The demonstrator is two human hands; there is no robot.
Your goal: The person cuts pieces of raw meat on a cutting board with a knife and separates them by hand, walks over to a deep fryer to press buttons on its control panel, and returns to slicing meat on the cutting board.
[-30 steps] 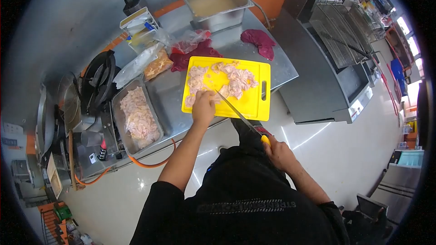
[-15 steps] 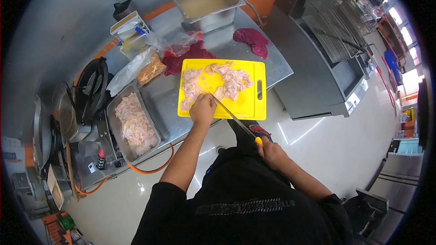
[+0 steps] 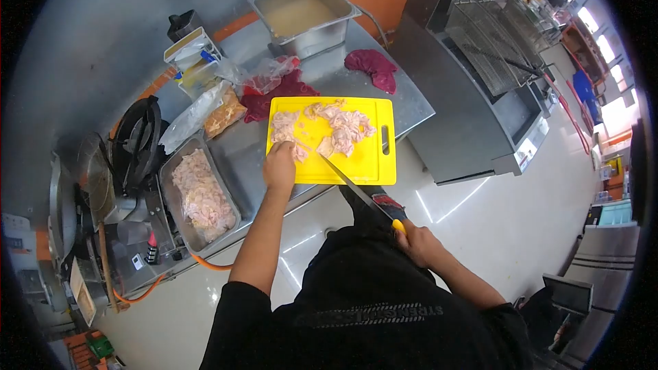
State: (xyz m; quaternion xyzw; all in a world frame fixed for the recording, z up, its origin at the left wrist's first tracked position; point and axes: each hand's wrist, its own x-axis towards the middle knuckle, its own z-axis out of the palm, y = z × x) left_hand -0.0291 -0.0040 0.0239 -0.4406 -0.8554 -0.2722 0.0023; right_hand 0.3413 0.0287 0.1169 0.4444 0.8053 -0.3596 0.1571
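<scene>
Now the left hand [image 3: 279, 166] sits farther from the knife [image 3: 356, 187].

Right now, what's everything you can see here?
table: 1, grey, centre
cutting board: 1, yellow, on the table
meat pieces: many, pale pink, board and tray
knife: 1, grey with yellow handle, tip over board
tray: 1, grey, left of board
deep pan: 1, grey, table's far end
cloths: 2, maroon, beyond the board
plastic bags: several, translucent, beyond tray
wire basket: at least 1, grey, right
cookware: several, dark, far left
left hand: 1, bare, at board's left
right hand: 1, bare, on knife handle
</scene>
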